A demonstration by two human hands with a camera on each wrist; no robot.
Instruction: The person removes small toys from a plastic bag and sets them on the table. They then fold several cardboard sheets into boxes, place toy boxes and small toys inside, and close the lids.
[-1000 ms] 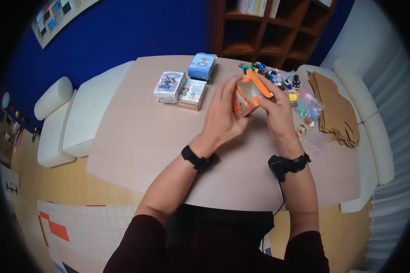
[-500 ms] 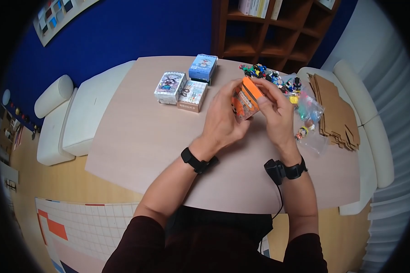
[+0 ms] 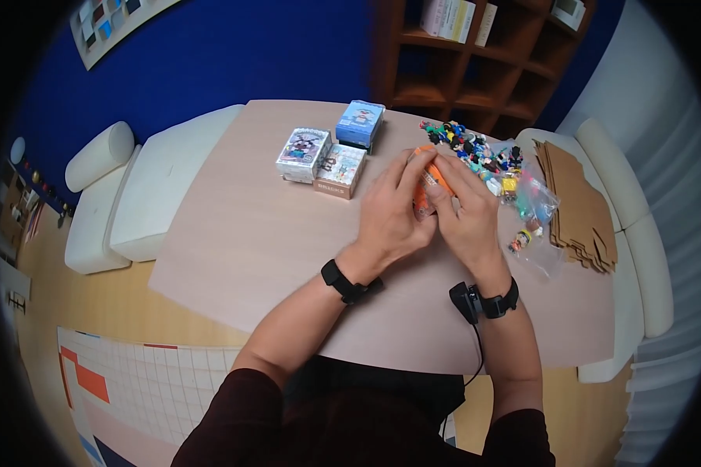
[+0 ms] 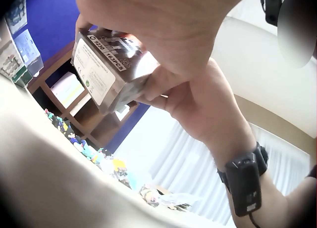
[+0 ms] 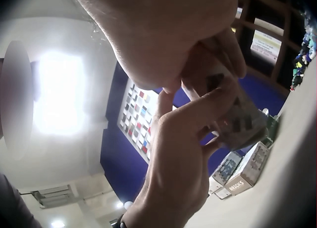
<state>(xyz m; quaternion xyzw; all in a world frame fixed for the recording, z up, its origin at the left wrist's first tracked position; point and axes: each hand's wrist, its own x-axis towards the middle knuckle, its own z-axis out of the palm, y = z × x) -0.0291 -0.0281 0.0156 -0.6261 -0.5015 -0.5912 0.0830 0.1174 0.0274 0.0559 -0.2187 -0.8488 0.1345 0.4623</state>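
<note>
Both hands are closed round a small orange box (image 3: pixel 435 177), held up over the near-centre of the table (image 3: pixel 234 233), in front of the person. The left hand (image 3: pixel 393 214) grips it from the left, its fingers bent over the upper part, while the right hand (image 3: pixel 471 222) holds it from the right with bent fingers and the thumb against it. Neither hand is spread wide; each is opened only about as far as the carton between them, and much of it is hidden behind the fingers. In the left wrist view a printed side of the box shows "9230" and "163PCS" — with a pale label on the face next to it. To the left of the hands, three other boxes sit grouped on the table: a silvery white box (image 3: pixel 304 154), a box marked BRICKS (image 3: pixel 340 171) just beside it, and a blue box (image 3: pixel 360 122) behind them. Beyond the right hand lies a pile of small colourful figures (image 3: pixel 463 144), with clear plastic bags (image 3: pixel 539 202) nearer the person and a single small figure (image 3: pixel 519 241) by them. Flattened brown cardboard (image 3: pixel 580 206) is stacked at the table's right side — near a white seat (image 3: pixel 648 280). A wooden bookcase (image 3: pixel 475 70) stands behind the table.
</note>
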